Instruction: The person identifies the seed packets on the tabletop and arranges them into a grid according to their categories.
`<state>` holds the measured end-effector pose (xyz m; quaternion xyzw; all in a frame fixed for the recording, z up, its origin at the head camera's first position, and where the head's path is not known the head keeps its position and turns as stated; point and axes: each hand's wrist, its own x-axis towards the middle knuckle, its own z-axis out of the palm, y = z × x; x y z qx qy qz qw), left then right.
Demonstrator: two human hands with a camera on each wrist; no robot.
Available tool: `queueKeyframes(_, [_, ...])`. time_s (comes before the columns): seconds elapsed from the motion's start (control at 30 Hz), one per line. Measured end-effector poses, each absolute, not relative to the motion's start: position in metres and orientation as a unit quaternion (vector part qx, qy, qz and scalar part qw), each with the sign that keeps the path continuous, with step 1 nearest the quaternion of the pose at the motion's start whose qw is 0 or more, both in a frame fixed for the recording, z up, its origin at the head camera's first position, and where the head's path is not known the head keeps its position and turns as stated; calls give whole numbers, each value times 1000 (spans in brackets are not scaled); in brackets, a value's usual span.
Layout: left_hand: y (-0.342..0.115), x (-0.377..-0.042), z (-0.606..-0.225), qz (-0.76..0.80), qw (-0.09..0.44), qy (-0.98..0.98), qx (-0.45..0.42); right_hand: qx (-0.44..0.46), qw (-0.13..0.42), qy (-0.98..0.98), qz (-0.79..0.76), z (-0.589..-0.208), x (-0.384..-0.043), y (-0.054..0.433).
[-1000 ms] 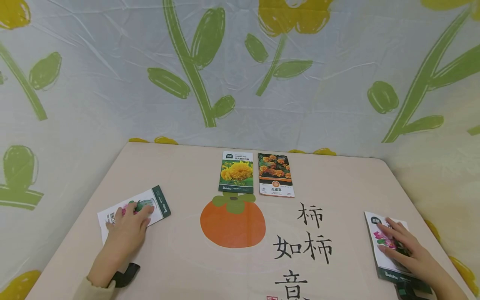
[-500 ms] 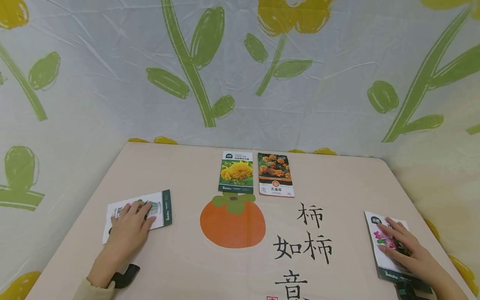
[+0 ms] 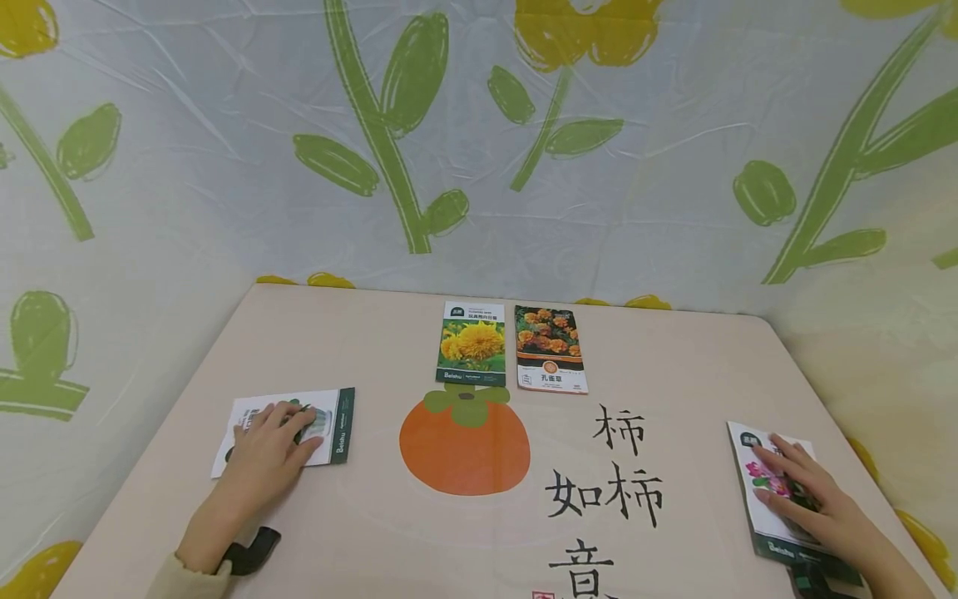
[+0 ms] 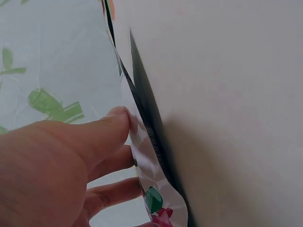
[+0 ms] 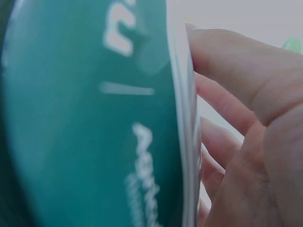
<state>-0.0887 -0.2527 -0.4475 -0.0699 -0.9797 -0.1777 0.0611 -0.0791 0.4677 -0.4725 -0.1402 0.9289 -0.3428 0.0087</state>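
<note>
Left of the persimmon print [image 3: 465, 453], the left hand [image 3: 264, 456] lies spread on a seed packet [image 3: 323, 423] pointing lengthwise toward it; rightward, the right hand [image 3: 819, 499] spreads on another packet [image 3: 772, 526].

I can't see the middle of the left packet [image 3: 325, 420] from the head camera, as the left hand [image 3: 264, 462] covers it; its own wrist view loses the packet past the bottom edge. The right hand [image 3: 819, 506] hides part of the flower print [image 3: 762, 476] on the right packet [image 3: 769, 526], whose lettering [image 5: 142, 161] blurs up close. To me, the yellow-flower packet [image 3: 473, 343] has fine print too small to read. The head view's bottom edge crops the red seal [image 3: 543, 595].
</note>
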Motion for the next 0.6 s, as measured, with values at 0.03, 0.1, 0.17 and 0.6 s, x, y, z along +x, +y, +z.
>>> queueKeyframes(0.03, [-252, -89, -448, -177, 63, -980, -73, -140, 9, 929, -342, -472, -79, 468])
queueKeyframes(0.1, [-252, -89, -448, -177, 67, -979, -80, -140, 9, 929, -342, -472, -79, 468])
queueKeyframes(0.17, [-251, -89, -448, -179, 70, -978, -87, -140, 9, 929, -341, -472, -79, 467])
queueKeyframes(0.6, [-248, -88, -447, -177, 78, -972, -130, -138, 9, 930, -341, -472, -78, 466])
